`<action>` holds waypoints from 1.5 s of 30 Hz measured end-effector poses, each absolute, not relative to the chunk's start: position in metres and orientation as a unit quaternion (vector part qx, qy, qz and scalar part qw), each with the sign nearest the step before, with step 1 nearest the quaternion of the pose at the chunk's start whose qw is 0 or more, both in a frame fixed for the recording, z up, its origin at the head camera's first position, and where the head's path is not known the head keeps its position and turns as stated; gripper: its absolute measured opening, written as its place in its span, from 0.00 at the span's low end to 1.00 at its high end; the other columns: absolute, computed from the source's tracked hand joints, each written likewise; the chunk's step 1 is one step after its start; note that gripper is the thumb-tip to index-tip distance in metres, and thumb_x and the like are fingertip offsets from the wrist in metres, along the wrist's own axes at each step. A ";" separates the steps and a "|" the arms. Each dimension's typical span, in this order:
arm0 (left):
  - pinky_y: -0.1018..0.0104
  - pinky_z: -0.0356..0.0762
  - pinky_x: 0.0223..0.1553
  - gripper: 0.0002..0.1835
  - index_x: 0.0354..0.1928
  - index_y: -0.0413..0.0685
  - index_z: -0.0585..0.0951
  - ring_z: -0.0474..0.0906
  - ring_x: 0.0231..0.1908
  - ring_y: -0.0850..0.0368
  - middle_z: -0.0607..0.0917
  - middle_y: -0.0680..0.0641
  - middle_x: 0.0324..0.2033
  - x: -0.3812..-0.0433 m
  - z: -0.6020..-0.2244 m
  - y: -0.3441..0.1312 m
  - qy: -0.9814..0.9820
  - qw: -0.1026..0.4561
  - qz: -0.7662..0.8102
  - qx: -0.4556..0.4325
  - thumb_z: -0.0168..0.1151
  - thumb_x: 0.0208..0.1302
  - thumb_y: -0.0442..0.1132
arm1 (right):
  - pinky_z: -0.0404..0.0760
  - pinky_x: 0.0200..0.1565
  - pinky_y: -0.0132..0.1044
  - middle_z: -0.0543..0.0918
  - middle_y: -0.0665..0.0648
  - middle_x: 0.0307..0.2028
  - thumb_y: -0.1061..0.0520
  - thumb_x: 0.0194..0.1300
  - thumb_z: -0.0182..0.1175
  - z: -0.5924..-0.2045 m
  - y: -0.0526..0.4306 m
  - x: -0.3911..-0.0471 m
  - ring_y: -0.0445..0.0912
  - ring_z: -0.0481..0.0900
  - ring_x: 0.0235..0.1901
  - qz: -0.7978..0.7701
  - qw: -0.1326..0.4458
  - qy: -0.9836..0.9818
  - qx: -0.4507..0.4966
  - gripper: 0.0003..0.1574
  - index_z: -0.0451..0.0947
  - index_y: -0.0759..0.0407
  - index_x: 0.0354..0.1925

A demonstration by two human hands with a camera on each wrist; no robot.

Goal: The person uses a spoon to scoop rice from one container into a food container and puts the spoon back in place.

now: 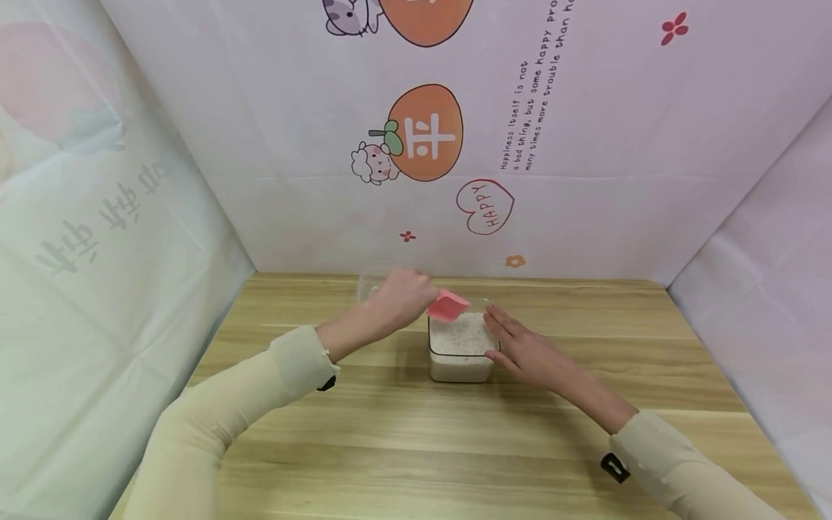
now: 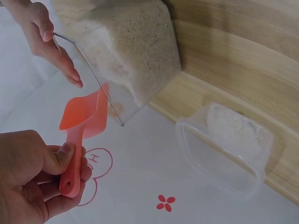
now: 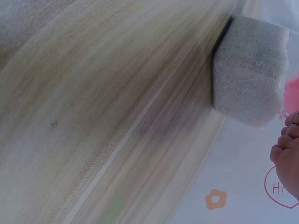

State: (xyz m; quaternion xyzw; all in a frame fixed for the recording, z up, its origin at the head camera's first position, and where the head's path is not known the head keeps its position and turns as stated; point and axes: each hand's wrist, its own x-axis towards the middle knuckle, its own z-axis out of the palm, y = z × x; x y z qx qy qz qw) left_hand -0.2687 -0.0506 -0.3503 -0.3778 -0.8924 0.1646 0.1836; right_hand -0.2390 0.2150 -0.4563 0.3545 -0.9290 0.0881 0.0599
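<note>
Left hand (image 1: 406, 296) is wrapped round the handle of a pink scoop (image 2: 83, 125); its bowl is over the back-left of a clear box (image 1: 460, 370). Can't tell if it touches the rice (image 1: 466, 334). Right hand (image 1: 529, 354): fingers fairly straight, thumb spread, resting against the box's right rim. Scoop looks light, stiff plastic; take it mid-handle. Box probably heavy, smooth walls likely slippery; steady at rim, lift by both sides. Clear tub (image 2: 198, 117) with grains sits left on the worktop (image 1: 390, 448). Printed sheet (image 1: 312, 130) behind.
</note>
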 end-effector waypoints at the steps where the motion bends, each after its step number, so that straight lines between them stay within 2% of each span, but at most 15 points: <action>1: 0.66 0.72 0.17 0.13 0.24 0.57 0.83 0.72 0.19 0.61 0.83 0.54 0.21 -0.269 -0.352 -0.049 -0.891 0.186 0.165 -0.379 0.58 0.56 0.29 | 0.63 0.63 0.48 0.47 0.59 0.72 0.37 0.71 0.39 -0.456 0.215 -0.239 0.53 0.48 0.71 0.088 0.059 -0.929 0.354 0.43 0.49 0.63 0.71; 6: 0.66 0.69 0.15 0.15 0.18 0.59 0.80 0.67 0.17 0.63 0.82 0.56 0.19 -0.272 -0.360 -0.040 -0.888 0.190 0.166 -0.385 0.58 0.56 0.30 | 0.64 0.62 0.48 0.48 0.61 0.72 0.37 0.71 0.40 -0.456 0.214 -0.239 0.53 0.49 0.71 0.088 0.059 -0.928 0.356 0.43 0.49 0.64 0.70; 11: 0.67 0.69 0.17 0.12 0.21 0.60 0.80 0.65 0.18 0.63 0.82 0.59 0.20 -0.275 -0.365 -0.030 -0.891 0.154 0.180 -0.387 0.60 0.55 0.31 | 0.64 0.62 0.49 0.51 0.65 0.71 0.39 0.71 0.43 -0.455 0.214 -0.239 0.55 0.51 0.70 0.090 0.067 -0.926 0.361 0.42 0.51 0.67 0.69; 18: 0.65 0.73 0.19 0.17 0.17 0.59 0.77 0.61 0.18 0.64 0.79 0.59 0.18 -0.281 -0.372 -0.019 -0.892 0.137 0.193 -0.386 0.55 0.60 0.32 | 0.64 0.62 0.48 0.50 0.64 0.71 0.39 0.71 0.42 -0.457 0.213 -0.238 0.54 0.50 0.71 0.092 0.066 -0.926 0.359 0.43 0.50 0.66 0.70; 26: 0.68 0.73 0.19 0.13 0.23 0.57 0.81 0.67 0.19 0.64 0.81 0.57 0.22 -0.287 -0.376 -0.015 -0.890 0.101 0.182 -0.407 0.53 0.60 0.31 | 0.64 0.62 0.49 0.51 0.63 0.71 0.39 0.70 0.43 -0.457 0.212 -0.239 0.53 0.50 0.71 0.092 0.067 -0.928 0.356 0.43 0.50 0.66 0.70; 32: 0.68 0.71 0.18 0.13 0.25 0.54 0.81 0.64 0.20 0.63 0.81 0.55 0.23 -0.290 -0.378 -0.012 -0.894 0.065 0.168 -0.409 0.52 0.61 0.30 | 0.64 0.62 0.49 0.50 0.63 0.72 0.38 0.70 0.42 -0.456 0.211 -0.240 0.53 0.48 0.71 0.090 0.057 -0.929 0.354 0.44 0.49 0.65 0.70; 39: 0.64 0.76 0.25 0.08 0.26 0.53 0.81 0.74 0.25 0.61 0.83 0.54 0.27 -0.292 -0.383 -0.008 -0.901 0.031 0.154 -0.404 0.56 0.57 0.32 | 0.65 0.61 0.50 0.51 0.64 0.71 0.37 0.70 0.43 -0.458 0.210 -0.241 0.54 0.50 0.70 0.089 0.061 -0.927 0.358 0.44 0.50 0.65 0.70; 45: 0.63 0.77 0.27 0.07 0.27 0.52 0.81 0.75 0.26 0.60 0.83 0.53 0.28 -0.296 -0.385 -0.003 -0.909 0.008 0.137 -0.393 0.57 0.57 0.32 | 0.66 0.60 0.52 0.52 0.66 0.71 0.39 0.70 0.45 -0.457 0.211 -0.240 0.56 0.52 0.70 0.098 0.070 -0.925 0.361 0.44 0.51 0.67 0.69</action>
